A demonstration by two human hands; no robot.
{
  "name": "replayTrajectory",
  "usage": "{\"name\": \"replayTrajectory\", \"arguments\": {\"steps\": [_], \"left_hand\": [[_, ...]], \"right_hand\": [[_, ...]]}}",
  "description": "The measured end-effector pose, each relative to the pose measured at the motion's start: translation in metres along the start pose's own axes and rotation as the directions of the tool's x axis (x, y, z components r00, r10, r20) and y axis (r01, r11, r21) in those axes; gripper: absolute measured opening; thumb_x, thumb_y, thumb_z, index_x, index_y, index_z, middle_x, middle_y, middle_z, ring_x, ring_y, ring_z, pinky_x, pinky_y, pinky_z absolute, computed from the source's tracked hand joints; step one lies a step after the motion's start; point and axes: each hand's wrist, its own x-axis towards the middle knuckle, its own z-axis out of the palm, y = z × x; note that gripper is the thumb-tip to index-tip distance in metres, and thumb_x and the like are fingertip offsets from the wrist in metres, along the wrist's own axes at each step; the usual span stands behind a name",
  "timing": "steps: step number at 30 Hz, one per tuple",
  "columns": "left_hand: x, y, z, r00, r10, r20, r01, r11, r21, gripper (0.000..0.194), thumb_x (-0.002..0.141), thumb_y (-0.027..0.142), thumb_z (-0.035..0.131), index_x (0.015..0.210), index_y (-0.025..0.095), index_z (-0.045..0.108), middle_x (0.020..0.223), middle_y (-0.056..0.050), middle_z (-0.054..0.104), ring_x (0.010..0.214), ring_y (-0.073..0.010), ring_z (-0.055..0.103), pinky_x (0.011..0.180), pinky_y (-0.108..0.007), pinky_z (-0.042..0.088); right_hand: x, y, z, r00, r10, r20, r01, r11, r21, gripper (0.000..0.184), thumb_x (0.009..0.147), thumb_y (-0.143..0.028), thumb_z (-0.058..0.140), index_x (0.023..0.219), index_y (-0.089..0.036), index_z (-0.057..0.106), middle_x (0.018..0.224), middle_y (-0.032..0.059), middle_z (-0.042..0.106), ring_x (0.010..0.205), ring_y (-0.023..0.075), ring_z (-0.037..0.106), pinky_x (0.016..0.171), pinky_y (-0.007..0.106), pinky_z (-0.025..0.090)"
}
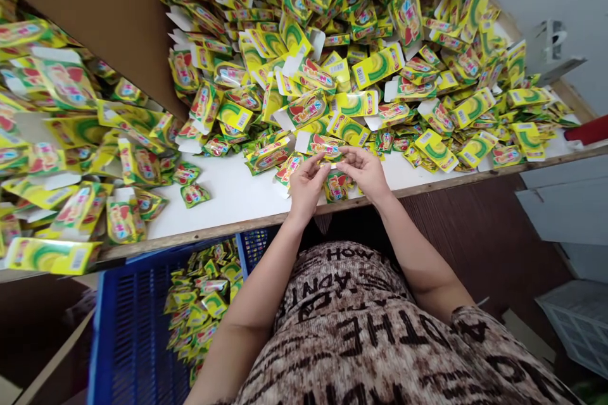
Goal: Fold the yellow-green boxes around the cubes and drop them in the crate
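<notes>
We've got both hands at the table's near edge, over one yellow-green sachet [325, 147] with a white card tab.

Sachet sits just past the wooden table edge [237, 225], raised slightly off the white table top [228, 193], between the hands and in front of the big pile. Long axis runs roughly left-right, near parallel to the edge, with a slight tilt. White tab end points to image left, printed face up toward the camera.

Left hand [306, 186] comes in from the lower left, right hand [363, 172] from the lower right. Fingers [327, 166] of both hands are together at the sachet's near edge, pinching it from each side; exact grip is partly hidden by the hands.

Second sachet [336, 186] lies under the hands, third [287, 169] just beside the left hand. Large loose sachet pile [361, 57] covers the far table. Another heap [61, 85] sits to the left.

Blue plastic crate [128, 329] below the edge, left of our lap, holds more sachets [199, 307]. Patterned top with black lettering [346, 335] fills the bottom of the view.
</notes>
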Motion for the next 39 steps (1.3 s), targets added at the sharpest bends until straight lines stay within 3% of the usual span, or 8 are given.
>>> {"name": "replayTrajectory", "arguments": {"steps": [5, 15, 21, 26, 31, 34, 36, 39], "left_hand": [[-0.001, 0.004, -0.008, 0.986, 0.144, 0.080, -0.154, 0.978, 0.141, 0.019, 0.078, 0.033, 0.079, 0.091, 0.019, 0.079, 0.091, -0.004, 0.078, 0.083, -0.0155, 0.071, 0.079, -0.028, 0.056], [-0.006, 0.003, -0.010, 0.958, 0.262, 0.118, -0.281, 0.940, 0.193, 0.016, 0.081, 0.033, 0.078, 0.090, 0.020, 0.078, 0.090, -0.005, 0.078, 0.084, -0.0166, 0.073, 0.078, -0.030, 0.058], [-0.005, 0.003, -0.022, 0.843, 0.450, 0.297, -0.529, 0.796, 0.295, 0.018, 0.082, 0.031, 0.077, 0.098, 0.024, 0.079, 0.096, -0.006, 0.080, 0.092, -0.0194, 0.075, 0.085, -0.033, 0.060], [-0.009, 0.002, -0.024, 0.847, 0.432, 0.311, -0.523, 0.785, 0.332, 0.034, 0.086, 0.033, 0.073, 0.119, 0.023, 0.072, 0.107, -0.008, 0.078, 0.094, -0.0179, 0.074, 0.081, -0.030, 0.061], [-0.015, 0.000, -0.026, 0.808, 0.453, 0.376, -0.577, 0.738, 0.351, 0.020, 0.089, 0.028, 0.070, 0.107, 0.023, 0.076, 0.106, -0.007, 0.077, 0.099, -0.0179, 0.073, 0.090, -0.034, 0.059], [-0.017, -0.006, -0.022, 0.809, 0.407, 0.425, -0.565, 0.738, 0.369, 0.027, 0.090, 0.027, 0.069, 0.116, 0.023, 0.072, 0.106, -0.007, 0.077, 0.097, -0.0177, 0.072, 0.088, -0.034, 0.059], [-0.017, -0.007, -0.019, 0.819, 0.353, 0.452, -0.536, 0.752, 0.383, 0.036, 0.089, 0.029, 0.069, 0.125, 0.024, 0.067, 0.111, -0.008, 0.075, 0.098, -0.0183, 0.071, 0.091, -0.035, 0.058], [-0.021, 0.004, -0.031, 0.915, 0.305, 0.265, -0.381, 0.871, 0.310, 0.047, 0.087, 0.035, 0.071, 0.133, 0.026, 0.062, 0.125, -0.010, 0.070, 0.107, -0.0210, 0.070, 0.095, -0.037, 0.057]], "right_hand": [[-0.009, -0.004, -0.004, 1.000, -0.019, 0.021, 0.020, 0.999, -0.036, 0.028, 0.070, -0.044, 0.081, 0.080, -0.019, 0.074, 0.076, 0.0030, 0.071, 0.066, 0.0149, 0.063, 0.054, 0.026, 0.054], [-0.010, -0.002, -0.011, 0.996, -0.044, 0.081, 0.047, 0.998, -0.042, 0.033, 0.071, -0.050, 0.081, 0.081, -0.020, 0.074, 0.080, 0.0032, 0.071, 0.070, 0.0163, 0.064, 0.058, 0.029, 0.056], [-0.014, -0.003, -0.023, 0.958, -0.214, 0.192, 0.245, 0.958, -0.151, 0.033, 0.071, -0.048, 0.084, 0.089, -0.022, 0.075, 0.093, 0.0048, 0.067, 0.084, 0.0190, 0.064, 0.073, 0.033, 0.058], [-0.021, 0.005, -0.018, 0.918, -0.367, 0.150, 0.396, 0.874, -0.283, 0.022, 0.081, -0.045, 0.077, 0.090, -0.025, 0.074, 0.098, 0.0063, 0.065, 0.089, 0.0204, 0.063, 0.071, 0.035, 0.057], [-0.035, 0.012, -0.014, 0.890, -0.444, 0.106, 0.452, 0.824, -0.342, 0.013, 0.087, -0.038, 0.071, 0.092, -0.026, 0.074, 0.099, 0.0061, 0.062, 0.090, 0.0201, 0.062, 0.072, 0.035, 0.057], [-0.020, 0.010, -0.037, 0.894, -0.428, 0.133, 0.443, 0.799, -0.407, 0.013, 0.090, -0.035, 0.066, 0.091, -0.025, 0.074, 0.097, 0.0061, 0.065, 0.094, 0.0216, 0.063, 0.080, 0.039, 0.057], [0.003, 0.011, -0.062, 0.909, -0.417, -0.011, 0.342, 0.760, -0.552, 0.018, 0.093, -0.032, 0.058, 0.093, -0.023, 0.073, 0.098, 0.0077, 0.066, 0.098, 0.0245, 0.062, 0.085, 0.043, 0.055], [0.036, 0.017, -0.100, 0.940, -0.330, -0.080, 0.137, 0.584, -0.800, 0.027, 0.083, -0.026, 0.068, 0.109, -0.021, 0.072, 0.120, 0.0133, 0.065, 0.115, 0.0330, 0.055, 0.099, 0.052, 0.047]]}}
